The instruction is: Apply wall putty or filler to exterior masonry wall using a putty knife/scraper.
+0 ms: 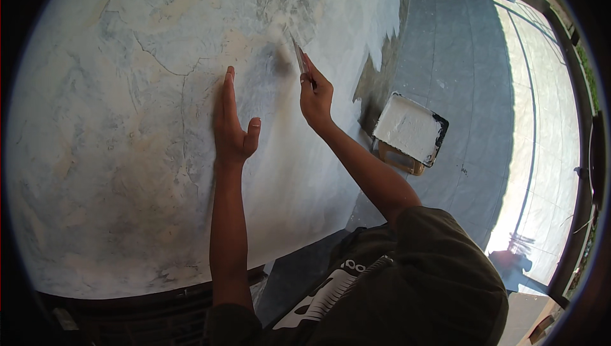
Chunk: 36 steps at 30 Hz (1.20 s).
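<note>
In front of me is a wall (146, 174) with a patchy white and grey coating, cracks and peeled spots. My right hand (317, 99) is closed around a scraper (297, 52). Its thin blade points up and to the left, close to a rough grey patch (289, 9). I cannot tell whether the blade touches the wall. To the left and a little lower, my left hand (235, 123) is open, fingers stretched upward and thumb apart. It holds nothing and rests on or very near the wall, beside a long crack.
At right a tray (438, 145) with white material and a dark-stained edge sits on a brown stool (402, 159). Grey tiled floor (461, 79) extends beyond it, sunlit toward a dark railing (580, 219). A dark, slatted object (146, 317) lies below the wall at lower left.
</note>
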Each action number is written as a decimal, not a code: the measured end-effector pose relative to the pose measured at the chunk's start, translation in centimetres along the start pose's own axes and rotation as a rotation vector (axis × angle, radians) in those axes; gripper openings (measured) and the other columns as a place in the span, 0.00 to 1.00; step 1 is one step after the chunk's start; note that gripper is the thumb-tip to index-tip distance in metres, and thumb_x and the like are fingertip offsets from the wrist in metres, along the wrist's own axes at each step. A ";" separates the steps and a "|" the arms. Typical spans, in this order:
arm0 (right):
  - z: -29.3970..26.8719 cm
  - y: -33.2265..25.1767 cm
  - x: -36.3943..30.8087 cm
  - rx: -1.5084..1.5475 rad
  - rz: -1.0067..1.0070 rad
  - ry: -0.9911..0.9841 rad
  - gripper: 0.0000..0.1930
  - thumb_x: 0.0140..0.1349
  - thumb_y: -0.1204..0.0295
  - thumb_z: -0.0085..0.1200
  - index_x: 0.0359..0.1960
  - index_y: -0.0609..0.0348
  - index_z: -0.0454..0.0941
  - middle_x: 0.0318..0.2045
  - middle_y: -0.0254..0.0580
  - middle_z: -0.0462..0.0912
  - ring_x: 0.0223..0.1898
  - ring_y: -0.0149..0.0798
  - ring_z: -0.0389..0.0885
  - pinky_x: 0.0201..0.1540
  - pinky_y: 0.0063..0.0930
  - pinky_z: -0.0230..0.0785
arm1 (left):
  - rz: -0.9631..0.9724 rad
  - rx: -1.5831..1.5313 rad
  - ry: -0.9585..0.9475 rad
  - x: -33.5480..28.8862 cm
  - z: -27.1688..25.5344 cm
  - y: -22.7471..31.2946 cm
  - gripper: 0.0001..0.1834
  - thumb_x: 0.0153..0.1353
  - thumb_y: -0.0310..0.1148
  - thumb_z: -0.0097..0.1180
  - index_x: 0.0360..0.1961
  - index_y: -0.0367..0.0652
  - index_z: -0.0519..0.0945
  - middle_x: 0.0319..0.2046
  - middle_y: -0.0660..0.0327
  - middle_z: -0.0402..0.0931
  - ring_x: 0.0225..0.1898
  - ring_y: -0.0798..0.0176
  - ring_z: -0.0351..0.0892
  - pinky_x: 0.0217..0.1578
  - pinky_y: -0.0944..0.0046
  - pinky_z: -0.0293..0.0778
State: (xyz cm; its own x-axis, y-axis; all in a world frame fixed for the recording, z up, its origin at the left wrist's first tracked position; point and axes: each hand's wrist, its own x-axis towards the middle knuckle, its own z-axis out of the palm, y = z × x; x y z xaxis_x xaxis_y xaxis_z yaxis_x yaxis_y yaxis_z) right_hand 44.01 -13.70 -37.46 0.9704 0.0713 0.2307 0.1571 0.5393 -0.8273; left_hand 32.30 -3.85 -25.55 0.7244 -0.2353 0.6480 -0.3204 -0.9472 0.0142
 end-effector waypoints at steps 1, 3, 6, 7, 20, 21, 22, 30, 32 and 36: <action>0.6 0.4 0.9 0.010 -0.080 0.009 0.26 0.65 0.86 0.44 0.65 0.57 0.72 0.42 0.35 0.81 0.37 0.24 0.73 0.40 0.18 0.67 | -0.006 0.006 -0.010 0.2 0.2 0.0 0.45 0.68 0.57 0.41 0.72 0.30 0.50 0.70 0.39 0.56 0.70 0.38 0.59 0.68 0.48 0.57; 1.8 0.8 2.3 -0.059 -0.246 -0.012 0.26 0.64 0.87 0.45 0.65 0.58 0.72 0.49 0.41 0.80 0.47 0.31 0.76 0.47 0.21 0.68 | -0.008 0.008 -0.022 0.5 0.5 0.1 0.45 0.68 0.57 0.41 0.72 0.30 0.50 0.70 0.39 0.56 0.70 0.38 0.59 0.68 0.48 0.57; 2.7 1.6 2.1 -0.166 -0.456 -0.102 0.31 0.58 0.92 0.45 0.65 0.59 0.69 0.66 0.53 0.69 0.71 0.53 0.60 0.72 0.40 0.53 | -0.016 -0.004 -0.022 0.8 1.2 0.1 0.45 0.68 0.58 0.40 0.72 0.30 0.51 0.70 0.39 0.57 0.70 0.38 0.59 0.68 0.48 0.58; 2.9 1.8 1.1 -0.159 -0.435 -0.123 0.32 0.57 0.92 0.45 0.65 0.59 0.69 0.66 0.53 0.68 0.71 0.53 0.60 0.73 0.41 0.52 | -0.016 -0.003 -0.021 0.7 1.1 0.0 0.45 0.68 0.58 0.40 0.72 0.30 0.51 0.70 0.39 0.57 0.70 0.38 0.59 0.68 0.48 0.57; 0.5 1.4 0.8 0.095 -0.005 0.101 0.27 0.62 0.87 0.41 0.64 0.63 0.70 0.57 0.49 0.80 0.56 0.35 0.79 0.58 0.25 0.67 | -0.003 -0.007 0.007 0.2 0.6 0.2 0.44 0.68 0.57 0.39 0.72 0.30 0.51 0.70 0.40 0.57 0.71 0.39 0.58 0.68 0.48 0.57; 1.8 2.0 2.3 0.015 -0.218 0.155 0.27 0.63 0.87 0.41 0.65 0.62 0.70 0.56 0.48 0.80 0.56 0.37 0.78 0.57 0.25 0.68 | 0.004 -0.013 0.006 0.5 0.9 0.3 0.44 0.68 0.57 0.39 0.72 0.30 0.51 0.70 0.40 0.57 0.71 0.39 0.58 0.68 0.48 0.57; 2.5 1.8 2.7 -0.075 -0.273 0.010 0.30 0.59 0.89 0.41 0.65 0.61 0.69 0.67 0.56 0.67 0.70 0.50 0.63 0.69 0.34 0.57 | 0.011 -0.029 0.020 0.5 1.1 0.2 0.44 0.69 0.57 0.39 0.72 0.31 0.50 0.70 0.39 0.56 0.71 0.39 0.58 0.68 0.48 0.56; -2.0 3.1 -12.8 -0.075 -0.192 -0.428 0.33 0.57 0.95 0.41 0.65 0.60 0.70 0.66 0.51 0.70 0.69 0.51 0.64 0.74 0.45 0.47 | 0.046 -0.106 0.108 -0.2 0.4 -0.6 0.47 0.68 0.59 0.41 0.73 0.32 0.46 0.71 0.38 0.53 0.72 0.39 0.55 0.69 0.45 0.53; -6.1 4.9 -15.2 -0.117 -0.048 -0.428 0.32 0.57 0.94 0.38 0.64 0.59 0.71 0.62 0.49 0.74 0.68 0.47 0.66 0.74 0.42 0.47 | 0.055 -0.127 0.097 0.1 0.9 -0.6 0.47 0.67 0.59 0.42 0.74 0.33 0.46 0.71 0.39 0.52 0.72 0.40 0.55 0.70 0.45 0.53; -8.6 6.0 -12.6 -0.073 0.295 -0.209 0.27 0.61 0.87 0.40 0.63 0.63 0.73 0.57 0.41 0.80 0.49 0.23 0.74 0.53 0.19 0.64 | 0.049 -0.100 0.089 0.0 1.1 -0.5 0.47 0.67 0.57 0.42 0.74 0.33 0.46 0.72 0.40 0.52 0.72 0.40 0.55 0.70 0.46 0.53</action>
State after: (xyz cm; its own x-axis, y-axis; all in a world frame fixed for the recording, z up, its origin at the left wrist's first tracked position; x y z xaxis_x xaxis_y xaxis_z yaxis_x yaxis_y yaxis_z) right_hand 34.31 -18.56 -49.74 0.9187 0.3887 0.0698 -0.1043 0.4094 -0.9064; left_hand 33.13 -3.63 -26.35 0.6506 -0.2566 0.7148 -0.4168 -0.9074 0.0537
